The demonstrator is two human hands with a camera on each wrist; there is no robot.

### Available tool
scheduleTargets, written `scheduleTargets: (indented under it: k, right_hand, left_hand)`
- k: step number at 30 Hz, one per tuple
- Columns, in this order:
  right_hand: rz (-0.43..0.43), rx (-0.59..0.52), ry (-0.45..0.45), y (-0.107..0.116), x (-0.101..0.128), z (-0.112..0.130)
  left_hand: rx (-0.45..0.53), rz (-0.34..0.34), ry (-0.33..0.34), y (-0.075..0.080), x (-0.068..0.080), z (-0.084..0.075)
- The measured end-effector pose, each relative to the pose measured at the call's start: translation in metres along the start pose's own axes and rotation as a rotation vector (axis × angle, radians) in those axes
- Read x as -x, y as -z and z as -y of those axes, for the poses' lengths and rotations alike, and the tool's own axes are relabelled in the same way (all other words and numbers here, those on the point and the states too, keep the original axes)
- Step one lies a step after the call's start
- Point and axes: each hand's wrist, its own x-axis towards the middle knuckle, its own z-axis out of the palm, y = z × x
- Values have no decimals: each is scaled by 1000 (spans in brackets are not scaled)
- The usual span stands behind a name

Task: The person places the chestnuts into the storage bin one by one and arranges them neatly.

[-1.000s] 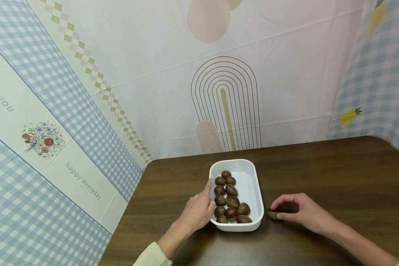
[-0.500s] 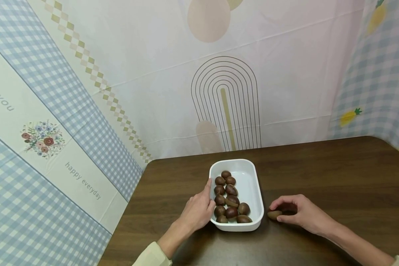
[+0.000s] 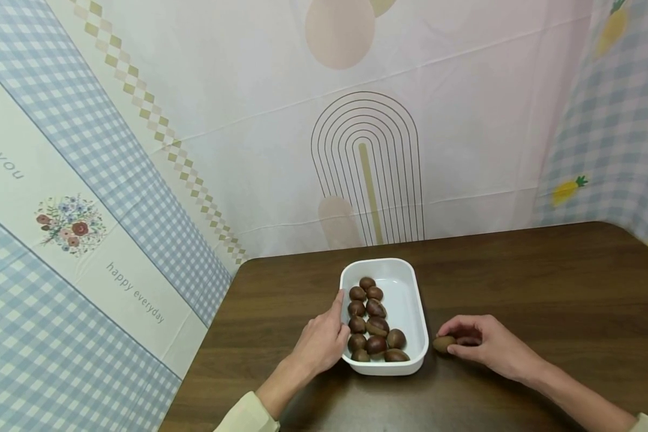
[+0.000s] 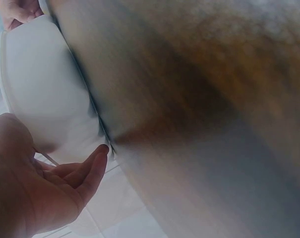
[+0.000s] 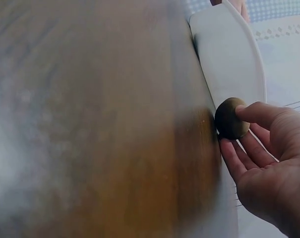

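In the head view a white dish (image 3: 420, 324) holds several brown chestnuts (image 3: 376, 326), gathered mostly along its left side. My left hand (image 3: 321, 339) rests against the dish's left wall, index finger stretched along the rim and thumb at the edge. Its fingers (image 4: 92, 173) lie loosely extended beside the wall in the left wrist view. Just right of the dish, my right hand (image 3: 486, 345) pinches a single chestnut (image 3: 444, 344) between thumb and fingertips. That chestnut (image 5: 231, 119) sits close to the tabletop, overlapping the white wall in the right wrist view.
The dish stands on a dark brown wooden table (image 3: 518, 276) with rounded back corners. Behind it hangs a pale printed cloth (image 3: 248, 150). A blue checked cloth (image 3: 113, 168) slopes down on the left, and another hangs at the right.
The chestnut at my right fingertips has shifted slightly and turned in the fingers, showing more of its surface. My left hand and the dish have stayed in place.
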Motion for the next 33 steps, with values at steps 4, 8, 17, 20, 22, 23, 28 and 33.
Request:
scheduleTargets:
  k: [4,8,17,20,22,23,28,33]
  right_hand:
    - [-33,13,-8,1,-3,3]
    - [-80,13,-27,6,-6,9]
    - [-171,8,-66,19,-18,26]
    - [-185,8,-63,21,-23,30]
    - [-190,4,-63,21,-27,33]
    - [-195,1,-66,20,-28,34]
    - [-198,-28,-48,18,-40,42]
    - [-185,-44,-11,11,-53,46]
  left_hand:
    - [4,6,3,0,0,0]
    - [2,1,-8,-1,0,0]
    - [-6,-9,-16,-2,0,1]
    - [-8,-11,-16,-2,-1,1]
    - [-7,-13,-17,-2,-1,1]
    - [-7,-13,-16,-2,-1,1]
    - [-8,-13,-18,-2,0,1]
    - [-2,-14,-19,-1,0,0]
